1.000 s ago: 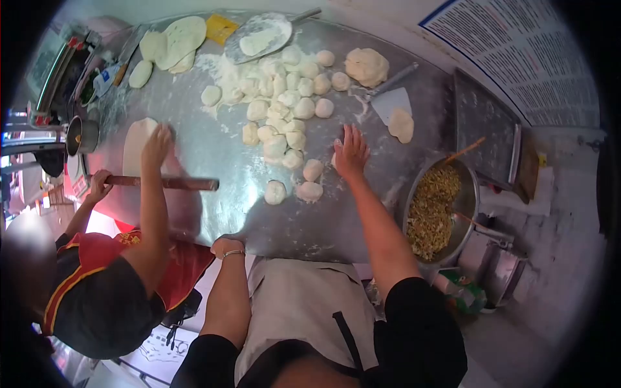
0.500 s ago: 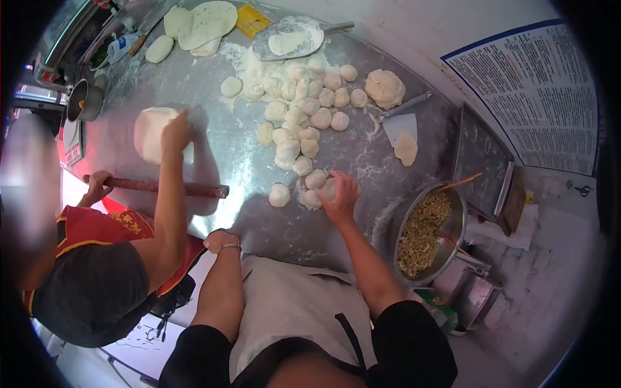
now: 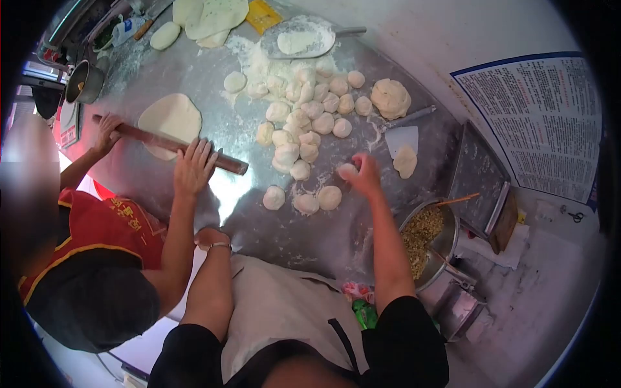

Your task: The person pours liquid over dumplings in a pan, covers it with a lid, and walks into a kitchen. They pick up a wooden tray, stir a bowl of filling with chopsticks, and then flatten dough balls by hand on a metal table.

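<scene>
Dough ball (image 3: 349, 169) is in the right hand (image 3: 369, 180), just off the desk (image 3: 291, 239), right of centre. The fingers are closed on it in a fingertip pinch and the palm is not wrapped round it. The left hand (image 3: 208, 238) is curled shut at the near edge of the desk, with nothing visible in it, so there is no second support.

Risks as I read them:
1. The grip is shallow and the dough is soft. A slip would drop it onto the three loose balls (image 3: 306, 204) just near-left of the hand, and they would likely stick together.
2. The steel under the hand looks thinly floured, since most of the flour (image 3: 255, 61) lies far, by the main pile (image 3: 304, 116). A ball pressed down here could grab the steel and tear.
3. The co-worker's rolling pin (image 3: 171, 145) points its right end toward the loose balls, with that person's hand (image 3: 194, 168) on it. A long stroke could clip them or meet the reaching forearm.
4. The filling bowl (image 3: 424, 239) sits at the near right, beside the right elbow, with a stick (image 3: 456, 200) lying across its rim. An elbow swing could tip either one.
5. The scraper (image 3: 404, 137) and a dough scrap (image 3: 405, 160) lie just right of the hand, so a sideways move could snag on the blade edge.
</scene>
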`<state>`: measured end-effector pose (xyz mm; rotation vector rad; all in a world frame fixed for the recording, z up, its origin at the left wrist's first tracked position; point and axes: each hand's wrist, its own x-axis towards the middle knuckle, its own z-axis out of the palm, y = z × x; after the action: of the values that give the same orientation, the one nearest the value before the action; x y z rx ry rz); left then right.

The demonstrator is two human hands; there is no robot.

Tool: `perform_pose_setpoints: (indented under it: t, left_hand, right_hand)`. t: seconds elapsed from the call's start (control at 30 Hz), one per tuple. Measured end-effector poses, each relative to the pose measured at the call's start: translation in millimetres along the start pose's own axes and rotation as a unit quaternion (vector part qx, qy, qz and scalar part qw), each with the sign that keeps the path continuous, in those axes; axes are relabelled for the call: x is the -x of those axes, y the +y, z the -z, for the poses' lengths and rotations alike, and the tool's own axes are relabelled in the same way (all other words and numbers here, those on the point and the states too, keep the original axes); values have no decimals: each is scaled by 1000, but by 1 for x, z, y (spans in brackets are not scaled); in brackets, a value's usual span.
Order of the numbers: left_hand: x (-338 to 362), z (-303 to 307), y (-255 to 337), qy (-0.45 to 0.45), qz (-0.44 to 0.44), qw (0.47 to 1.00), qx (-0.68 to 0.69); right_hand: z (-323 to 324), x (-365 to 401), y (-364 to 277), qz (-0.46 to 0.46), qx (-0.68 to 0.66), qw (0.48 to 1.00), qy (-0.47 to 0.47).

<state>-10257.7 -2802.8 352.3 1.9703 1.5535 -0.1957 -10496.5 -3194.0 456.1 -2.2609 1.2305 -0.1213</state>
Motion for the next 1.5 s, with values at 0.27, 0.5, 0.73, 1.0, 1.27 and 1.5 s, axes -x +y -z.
perform_pose_setpoints:
  t: [0.27,0.5,0.73,1.0,1.27,1.5]
  left_hand:
    - [-41,-17,-19,47,-75,983,-161]
    - [1,-5,1,-9,-4,999,-48]
    - [-4,-8,0,-2,17,999,-37]
    - [-75,-41,-48,-22,-183,970,-161]
    - [30,14,10,-24,-34,999,-7]
    - [12,10,11,-30,28,999,19]
  right_hand:
    - [-61,-34,-20,-54,186,971,143]
    - [-94,-18,1,-65,-2,975,214]
    - [-33,-79,-38,149,-25,966,208]
    - [-4,10,12,-33,-23,997,66]
    - [-57,-36,13,-115,139,970,165]
    - [-60,-47,18,-93,129,963,217]
